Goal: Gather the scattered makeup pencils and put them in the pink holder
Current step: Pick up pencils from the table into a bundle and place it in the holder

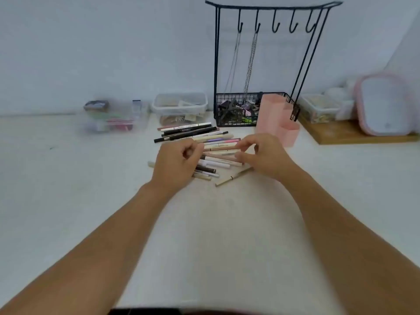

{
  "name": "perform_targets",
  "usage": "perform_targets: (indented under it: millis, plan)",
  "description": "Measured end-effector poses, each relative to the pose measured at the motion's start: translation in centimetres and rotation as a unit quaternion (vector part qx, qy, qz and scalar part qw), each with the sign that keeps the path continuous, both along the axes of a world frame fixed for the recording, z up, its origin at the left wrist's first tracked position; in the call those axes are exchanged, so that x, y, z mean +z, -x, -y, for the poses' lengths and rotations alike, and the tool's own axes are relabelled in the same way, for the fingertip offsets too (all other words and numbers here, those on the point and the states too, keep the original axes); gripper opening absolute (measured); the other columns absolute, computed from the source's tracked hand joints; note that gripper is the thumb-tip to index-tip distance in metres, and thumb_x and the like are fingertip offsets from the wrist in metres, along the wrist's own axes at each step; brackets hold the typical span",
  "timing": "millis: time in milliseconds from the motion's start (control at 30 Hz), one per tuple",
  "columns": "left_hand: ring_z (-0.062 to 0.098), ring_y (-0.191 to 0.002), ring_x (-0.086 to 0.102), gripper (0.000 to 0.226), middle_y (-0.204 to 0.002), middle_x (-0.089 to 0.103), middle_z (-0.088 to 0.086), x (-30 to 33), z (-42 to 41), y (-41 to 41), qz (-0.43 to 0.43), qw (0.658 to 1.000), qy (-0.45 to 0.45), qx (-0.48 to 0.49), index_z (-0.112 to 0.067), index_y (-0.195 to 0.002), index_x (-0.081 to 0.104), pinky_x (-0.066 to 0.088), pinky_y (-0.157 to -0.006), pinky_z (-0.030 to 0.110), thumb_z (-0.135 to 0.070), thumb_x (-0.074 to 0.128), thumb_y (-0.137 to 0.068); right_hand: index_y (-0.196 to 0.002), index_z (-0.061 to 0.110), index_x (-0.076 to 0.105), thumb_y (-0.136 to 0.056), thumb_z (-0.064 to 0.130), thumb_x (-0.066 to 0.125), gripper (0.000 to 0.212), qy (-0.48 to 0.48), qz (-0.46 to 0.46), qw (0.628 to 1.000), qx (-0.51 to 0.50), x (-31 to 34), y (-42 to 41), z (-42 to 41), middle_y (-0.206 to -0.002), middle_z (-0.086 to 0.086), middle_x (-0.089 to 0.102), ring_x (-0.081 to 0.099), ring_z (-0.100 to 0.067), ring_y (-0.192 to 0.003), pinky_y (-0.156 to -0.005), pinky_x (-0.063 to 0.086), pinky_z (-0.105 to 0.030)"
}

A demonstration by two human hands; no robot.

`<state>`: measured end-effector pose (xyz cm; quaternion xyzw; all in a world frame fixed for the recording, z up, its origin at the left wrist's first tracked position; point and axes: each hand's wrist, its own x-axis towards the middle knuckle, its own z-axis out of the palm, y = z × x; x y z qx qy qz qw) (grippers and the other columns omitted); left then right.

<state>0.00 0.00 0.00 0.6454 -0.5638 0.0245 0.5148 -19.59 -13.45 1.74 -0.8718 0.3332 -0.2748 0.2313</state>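
We note left hand and right hand with fingers curled loosely over the pencils, grasp unclear; pink holder just far-right; a loose scoop could roll strays off.

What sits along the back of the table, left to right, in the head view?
Clear box of cosmetics → lidded plastic tub → black wire rack → pink holder → small clear tub → pink-rimmed mirror.
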Motion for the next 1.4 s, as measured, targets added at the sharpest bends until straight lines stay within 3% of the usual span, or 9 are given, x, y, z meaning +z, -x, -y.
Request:
perform_targets:
  millis: [133,300,467,733,867,1000,1100,1200,1400]
  plan:
    - [0.007,-0.053,0.050,0.022,-0.055,0.055,-0.010,-0.1,-1.0,0.1,-0.014,1.000,-0.014,0.007,-0.031,-0.075,0.068,0.037,-0.054,0.020,-0.019,0.071,-0.092,-0.100,0.022,0.077,-0.086,0.031,0.076,0.017,0.033,-0.056,0.998,-0.011,-0.2,-0.1,-0.5,-0.093,0.007,0.071,0.059,-0.009,-0.086,-0.075,0.043,-0.024]
    - [0.007,-0.054,0.046,0.008,-0.058,0.055,-0.007,-0.1,-0.3,-1.1,-0.053,0.998,-0.018,0.010,-0.020,-0.082,0.071,0.039,-0.056,0.023,-0.015,0.074,-0.086,-0.094,0.019,0.080,-0.092,0.024,0.069,0.012,0.042,-0.089,0.995,0.030,-0.1,-0.8,-0.3,-0.087,0.007,0.071,0.053,0.001,-0.073,-0.065,0.033,-0.006]
    - [0.010,-0.056,0.044,0.014,-0.057,0.053,-0.003,0.5,-0.4,-1.4,-0.175,0.984,0.006,0.021,-0.013,-0.079,0.069,0.036,-0.056,0.020,-0.014,0.065,-0.092,-0.092,0.015,0.076,-0.094,0.019,0.066,0.011,0.026,-0.082,0.996,0.028,0.0,-1.2,-0.7,-0.089,0.003,0.067,0.056,-0.011,-0.080,-0.068,0.039,-0.018]
    - [0.005,-0.059,0.053,0.014,-0.072,0.065,-0.004,1.8,-0.8,0.3,-0.338,0.939,-0.009,-0.066,-0.013,-0.093,0.075,0.040,-0.050,0.021,-0.024,0.066,-0.097,-0.096,0.011,0.073,-0.098,0.025,0.062,0.018,-0.204,0.162,0.965,0.038,1.9,-1.5,-4.3,-0.058,0.018,0.051,0.041,0.003,-0.050,-0.053,0.035,-0.012]
    - [0.015,-0.082,0.069,0.019,-0.093,0.074,0.003,2.2,-0.7,1.7,-0.367,0.916,-0.013,-0.164,-0.014,-0.106,0.072,0.056,-0.063,0.030,-0.024,0.057,-0.102,-0.090,0.013,0.073,-0.098,0.025,0.062,0.018,-0.291,0.194,0.933,0.083,1.8,-3.2,-6.8,-0.059,0.014,0.050,0.039,-0.002,-0.051,-0.051,0.035,-0.017]
    - [0.018,-0.075,0.072,0.023,-0.084,0.075,0.001,1.8,-0.4,1.9,-0.366,0.915,-0.005,-0.168,-0.006,-0.103,0.070,0.061,-0.070,0.032,-0.016,0.050,-0.106,-0.090,0.005,0.072,-0.096,0.012,0.064,0.012,-0.322,0.208,0.919,0.093,1.5,-4.0,-7.6,-0.061,0.012,0.061,0.051,0.004,-0.047,-0.047,0.039,-0.008]
    - [0.033,-0.073,0.066,0.031,-0.078,0.074,0.008,1.5,-0.2,2.0,-0.350,0.925,-0.011,-0.146,-0.006,-0.089,0.070,0.061,-0.069,0.035,-0.017,0.047,-0.108,-0.097,0.002,0.075,-0.090,0.006,0.071,0.009,-0.262,0.185,0.945,0.064,1.2,-3.9,-7.1,-0.076,-0.007,0.069,0.053,0.005,-0.050,-0.055,0.042,-0.007]
    - [0.023,-0.062,0.065,0.034,-0.060,0.063,-0.002,1.6,0.1,1.4,-0.383,0.918,0.005,-0.104,-0.013,-0.084,0.060,0.058,-0.062,0.031,-0.023,0.041,-0.110,-0.096,0.014,0.076,-0.086,0.015,0.076,0.010,-0.087,0.095,0.992,0.003,1.0,-2.7,-4.6,-0.086,0.002,0.071,0.052,0.008,-0.053,-0.059,0.037,-0.007]
    - [0.009,-0.043,0.022,0.040,-0.051,0.031,-0.007,2.1,0.4,0.6,-0.430,0.901,-0.026,-0.047,-0.017,-0.075,0.054,0.022,-0.041,0.023,-0.035,0.041,-0.109,-0.104,0.021,0.075,-0.088,0.027,0.074,0.017,0.020,-0.091,0.995,-0.027,0.1,-0.3,-1.8,-0.097,0.008,0.069,0.056,-0.008,-0.090,-0.069,0.035,-0.011]
